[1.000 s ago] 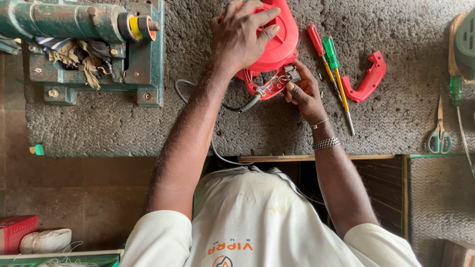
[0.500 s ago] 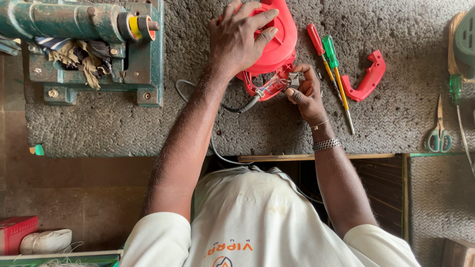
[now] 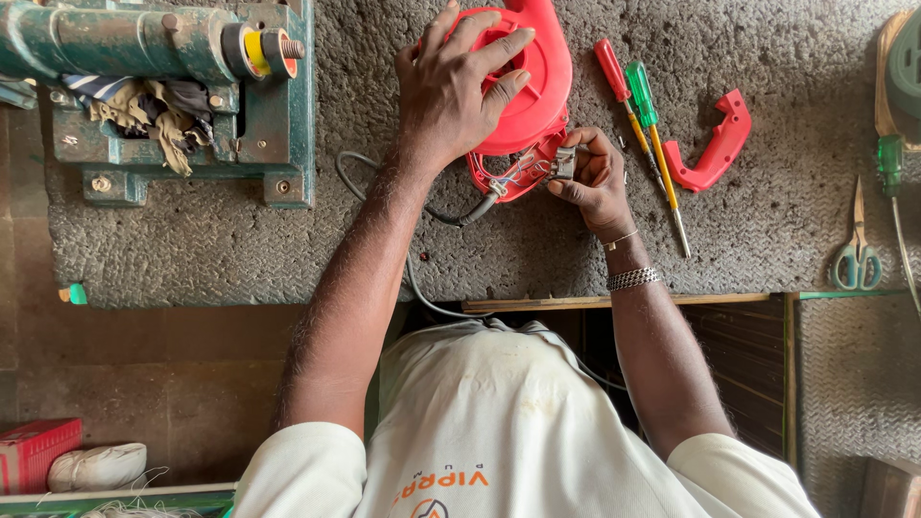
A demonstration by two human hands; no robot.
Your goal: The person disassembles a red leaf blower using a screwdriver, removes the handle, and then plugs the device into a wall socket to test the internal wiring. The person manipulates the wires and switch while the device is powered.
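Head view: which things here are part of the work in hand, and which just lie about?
In hand: red blower housing under left hand; small switch part pinched by right hand; grey cable.
Lying about: two screwdrivers, red handle piece, scissors, green vise.

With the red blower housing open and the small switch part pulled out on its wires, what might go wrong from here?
1. The right hand pinches the small grey switch part, which hangs on thin coloured wires; a tug might snap one or pull it loose.
2. The left hand alone steadies the round red plastic blower housing; if it slips, the housing could shift and strain the wires.
3. The two screwdrivers, red-handled and green-handled, lie beside the right hand and could get knocked away.
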